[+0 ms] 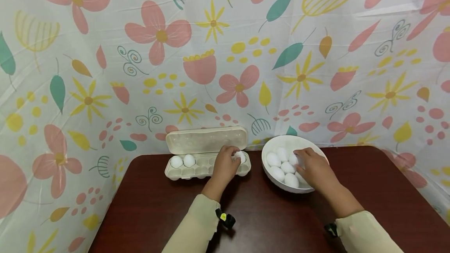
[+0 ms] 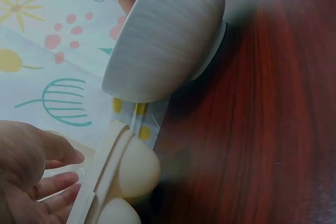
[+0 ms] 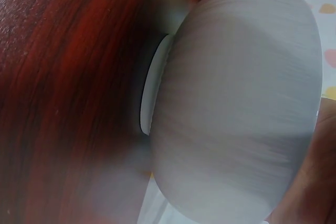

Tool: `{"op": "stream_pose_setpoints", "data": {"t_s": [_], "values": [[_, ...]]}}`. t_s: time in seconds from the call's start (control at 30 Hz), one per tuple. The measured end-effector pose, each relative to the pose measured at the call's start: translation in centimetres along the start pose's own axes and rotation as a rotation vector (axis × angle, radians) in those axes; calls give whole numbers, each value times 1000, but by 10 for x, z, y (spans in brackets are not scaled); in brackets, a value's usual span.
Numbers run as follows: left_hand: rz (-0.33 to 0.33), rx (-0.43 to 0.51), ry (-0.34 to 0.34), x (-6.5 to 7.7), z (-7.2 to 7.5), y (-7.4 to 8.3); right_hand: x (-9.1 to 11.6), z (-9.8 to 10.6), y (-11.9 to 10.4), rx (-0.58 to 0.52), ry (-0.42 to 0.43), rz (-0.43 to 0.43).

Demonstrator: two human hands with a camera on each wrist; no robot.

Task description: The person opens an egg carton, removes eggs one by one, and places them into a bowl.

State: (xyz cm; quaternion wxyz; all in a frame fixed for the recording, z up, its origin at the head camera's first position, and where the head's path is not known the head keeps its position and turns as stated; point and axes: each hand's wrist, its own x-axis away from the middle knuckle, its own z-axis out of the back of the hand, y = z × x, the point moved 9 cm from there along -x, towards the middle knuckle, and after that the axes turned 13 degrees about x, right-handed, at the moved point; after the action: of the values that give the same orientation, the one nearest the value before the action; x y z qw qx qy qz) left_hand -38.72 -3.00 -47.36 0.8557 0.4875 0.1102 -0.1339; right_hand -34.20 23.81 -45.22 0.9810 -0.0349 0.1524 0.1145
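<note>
An egg carton (image 1: 195, 174) lies with its lid (image 1: 207, 140) raised against the cloth. Two white eggs, one of them this egg (image 1: 189, 161), sit in its left cups. At the right end, my left hand (image 1: 225, 163) has its thumb and fingers about another egg (image 1: 241, 156); the carton rim hides that contact in the left wrist view. Several white eggs (image 1: 289, 168) fill the white bowl (image 1: 270, 177). Inside the bowl's right side, my right hand (image 1: 314, 169) pinches an egg (image 1: 293, 159). Only the bowl's outside (image 3: 236, 103) shows in the right wrist view, hiding most of that hand.
Both containers stand side by side near the back of the dark wooden table (image 1: 270, 214), a narrow gap between them. A flowered cloth (image 1: 218, 57) hangs directly behind. Dark straps, including one strap (image 1: 225, 218), are at both sleeve cuffs.
</note>
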Motion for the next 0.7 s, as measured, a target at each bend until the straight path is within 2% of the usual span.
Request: {"op": "stream_pose_setpoints", "data": {"t_s": [0.13,0.37,0.7], "values": [[-10,-44,-10,-7,-3,-1,-1,-3,0,3,-15,-1],[85,-47,-74,-13,-13,-11,0,-8,1,16,-30,-11],[121,-74,-92,-15,-20,-18,-1,-10,2,20,-47,-23]]}}
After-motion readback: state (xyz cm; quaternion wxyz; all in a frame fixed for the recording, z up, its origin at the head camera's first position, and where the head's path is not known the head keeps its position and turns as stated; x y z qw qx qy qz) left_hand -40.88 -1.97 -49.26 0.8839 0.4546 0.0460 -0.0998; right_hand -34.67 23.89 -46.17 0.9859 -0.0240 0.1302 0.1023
